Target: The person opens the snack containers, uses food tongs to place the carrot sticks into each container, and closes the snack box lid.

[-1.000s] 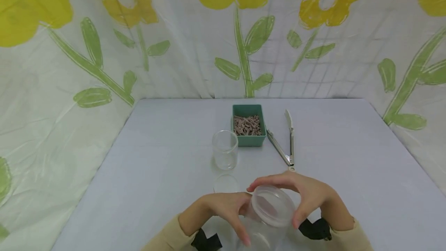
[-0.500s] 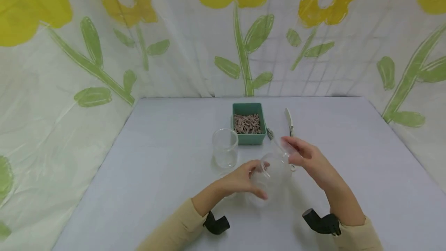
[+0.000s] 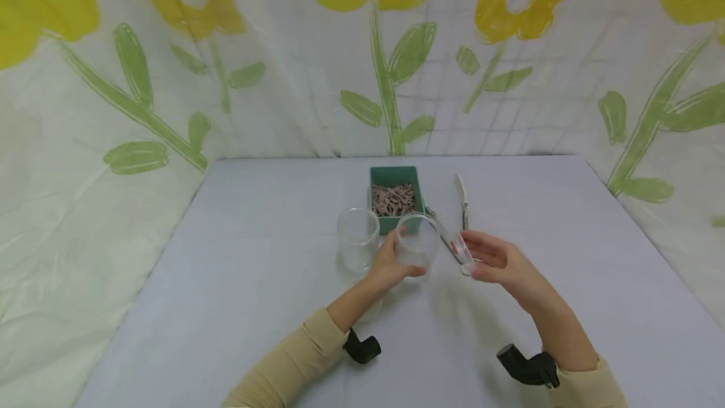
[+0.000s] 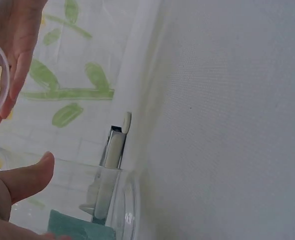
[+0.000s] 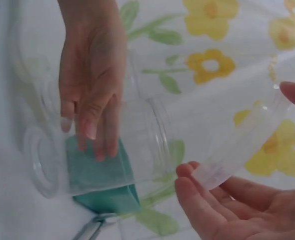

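My left hand grips a clear jar by its side, thumb in front. The jar stands upright with its mouth uncovered; whether its base touches the table I cannot tell. To its right, my right hand pinches a clear round lid by the rim, tilted on edge and apart from the jar. In the right wrist view the lid sits between thumb and fingers. A second clear jar stands uncovered just left of the left hand.
Behind the jars is a green box with brownish-grey twisted pieces. Spread metal tongs lie right of it, partly behind the right hand and lid. Another clear lid lies near the left forearm. A flowered curtain hangs behind the table.
The lid has come off the jar into my right hand. My left hand has carried the jar forward and slightly left, from near the front edge to beside the second jar.
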`<state>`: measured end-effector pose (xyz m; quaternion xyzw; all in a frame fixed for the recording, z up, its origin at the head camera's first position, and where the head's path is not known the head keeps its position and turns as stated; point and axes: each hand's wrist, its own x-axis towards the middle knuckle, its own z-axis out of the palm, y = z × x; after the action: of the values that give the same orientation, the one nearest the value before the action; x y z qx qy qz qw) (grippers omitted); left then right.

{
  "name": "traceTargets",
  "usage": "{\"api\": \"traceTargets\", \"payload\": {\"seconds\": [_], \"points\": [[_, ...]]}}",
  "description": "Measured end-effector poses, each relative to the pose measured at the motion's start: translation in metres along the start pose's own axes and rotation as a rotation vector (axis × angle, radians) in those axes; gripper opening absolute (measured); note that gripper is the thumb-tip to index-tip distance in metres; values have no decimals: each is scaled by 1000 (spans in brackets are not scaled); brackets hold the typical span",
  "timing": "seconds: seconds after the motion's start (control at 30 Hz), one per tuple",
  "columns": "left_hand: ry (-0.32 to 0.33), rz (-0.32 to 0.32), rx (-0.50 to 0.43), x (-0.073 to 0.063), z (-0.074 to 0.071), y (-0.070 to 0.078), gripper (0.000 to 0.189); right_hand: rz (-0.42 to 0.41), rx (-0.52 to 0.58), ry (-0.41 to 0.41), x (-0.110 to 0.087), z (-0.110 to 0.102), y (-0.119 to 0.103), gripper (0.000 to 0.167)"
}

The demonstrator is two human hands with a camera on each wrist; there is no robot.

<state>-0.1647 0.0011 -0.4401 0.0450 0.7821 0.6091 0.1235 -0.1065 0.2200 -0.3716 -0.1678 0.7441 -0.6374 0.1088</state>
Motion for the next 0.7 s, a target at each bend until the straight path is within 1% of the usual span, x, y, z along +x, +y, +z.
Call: {"api": "traceTargets", "payload": {"seconds": [0.1, 0.2, 0.3, 0.4, 0.47, 0.53, 0.6, 0.63, 0.7], "points": [[7, 8, -2, 1, 0, -2, 86, 76, -143, -45, 2, 3, 0, 71], [23, 11, 13, 3, 1, -2, 88, 103, -303, -56, 5, 9, 3, 74], [54, 1, 22, 6, 2, -1, 89, 107, -440, -30, 9, 18, 6, 75], [88, -17, 31, 7, 2, 0, 89, 124, -550, 0, 13, 29, 7, 78], [105, -17, 34, 6, 2, 0, 88, 139, -617, 16, 15, 36, 8, 80], [111, -3, 50, 2, 2, -2, 88, 157, -662, 31, 15, 41, 10, 81], [97, 13, 53, -5, 1, -4, 89, 173, -685, 41, 15, 45, 12, 82], [82, 14, 48, -10, 0, -5, 91, 177, -691, 42, 14, 47, 13, 81], [39, -13, 41, -23, -5, -6, 94, 184, -694, 39, 12, 48, 15, 81]]}}
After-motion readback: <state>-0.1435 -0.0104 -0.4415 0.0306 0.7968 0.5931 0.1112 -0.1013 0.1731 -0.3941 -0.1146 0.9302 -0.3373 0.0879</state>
